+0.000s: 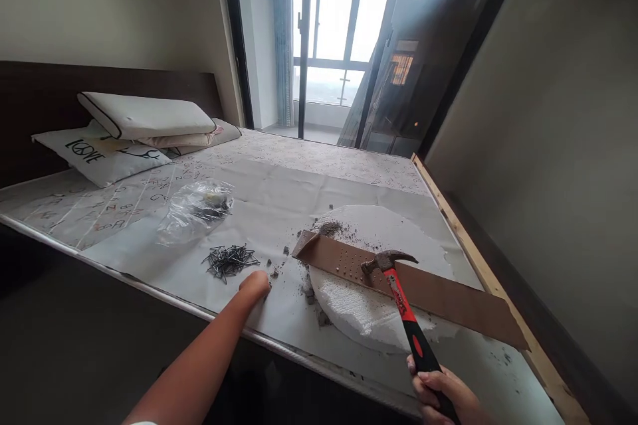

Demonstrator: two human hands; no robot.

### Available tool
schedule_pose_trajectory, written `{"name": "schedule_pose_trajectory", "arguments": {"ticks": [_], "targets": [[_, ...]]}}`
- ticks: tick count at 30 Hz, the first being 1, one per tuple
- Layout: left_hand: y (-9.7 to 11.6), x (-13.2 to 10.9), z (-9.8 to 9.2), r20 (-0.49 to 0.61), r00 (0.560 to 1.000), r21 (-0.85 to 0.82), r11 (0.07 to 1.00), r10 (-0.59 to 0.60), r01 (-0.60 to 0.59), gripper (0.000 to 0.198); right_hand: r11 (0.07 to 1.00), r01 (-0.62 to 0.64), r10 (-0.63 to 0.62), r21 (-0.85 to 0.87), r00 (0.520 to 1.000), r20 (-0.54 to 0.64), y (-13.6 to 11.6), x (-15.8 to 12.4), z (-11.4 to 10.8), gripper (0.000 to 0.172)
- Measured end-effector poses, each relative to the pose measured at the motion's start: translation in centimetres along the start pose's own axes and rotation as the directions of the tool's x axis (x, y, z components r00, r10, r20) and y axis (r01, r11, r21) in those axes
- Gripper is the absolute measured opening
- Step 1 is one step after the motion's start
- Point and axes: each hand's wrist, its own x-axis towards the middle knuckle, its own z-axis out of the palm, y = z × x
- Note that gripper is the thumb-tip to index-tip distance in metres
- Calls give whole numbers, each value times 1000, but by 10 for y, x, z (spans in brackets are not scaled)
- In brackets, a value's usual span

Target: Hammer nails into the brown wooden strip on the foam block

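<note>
Head view, right hand [441, 393] gripping hammer [399, 295] over board [463, 299], left hand [254, 285] beside nails [230, 261], grip unclear.

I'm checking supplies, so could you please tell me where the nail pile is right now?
In the head view, the nail pile lies left of centre on the pale sheet, between the left hand and the clear plastic bag.

The hammer [401, 302] I'm looking at has a bright red and black handle and a dull, rusty-brown head. Small pale dots run in rows across the brown board [448, 297], over a white foam disc [343, 297]. The nails [230, 261] are dark grey; scattered brownish letters pattern the pale mattress [124, 207]; black "LOVE" lettering marks the white cushion [107, 158].
</note>
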Motion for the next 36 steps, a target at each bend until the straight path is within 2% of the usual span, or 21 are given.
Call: {"name": "schedule_pose_trajectory", "arguments": {"ticks": [3,6,8,10,12,13,16,19,21,23,25,28,32,36], "targets": [[8,-2,0,42,992,98,989,-116,111,13,1000,9,-10,-20,999,-31,-1,-1,2,25],[21,-5,-11,23,992,125,985,-126,122,12,997,29,-31,-65,999,-37,1,2,2,27],[33,-13,-22,-35,998,89,994,-57,60,9,991,61,-65,-116,997,-33,3,5,0,31],[49,-26,-30,-112,989,-69,992,93,-102,7,983,95,-105,-159,993,-56,6,6,-2,32],[67,-43,-32,-155,954,-361,884,258,-297,10,974,111,-131,-195,987,-92,6,6,-3,31],[78,-52,-29,-142,943,-487,808,301,-331,12,970,114,-139,-213,984,-110,6,6,-4,31],[109,-72,-14,-73,915,-715,618,397,-325,25,960,116,-155,-254,978,-142,4,3,-4,31],[139,-76,6,-7,878,-801,523,478,-291,31,962,109,-148,-251,979,-141,2,2,-4,31],[157,-74,18,-12,859,-803,506,512,-313,30,966,108,-141,-233,981,-131,2,3,-5,31],[173,-72,28,-79,845,-768,508,528,-389,27,970,114,-144,-213,981,-131,3,3,-7,30],[187,-73,36,-152,828,-708,525,540,-473,23,973,120,-149,-197,979,-139,3,2,-11,30],[204,-76,47,-197,794,-592,576,575,-564,15,973,126,-157,-195,976,-152,0,-3,-15,29],[218,-74,57,-251,755,-456,614,606,-645,10,968,116,-159,-223,969,-188,-6,-13,-21,32],[221,-68,64,-248,733,-402,621,634,-673,9,964,105,-164,-245,958,-236,-10,-22,-25,34]]}}
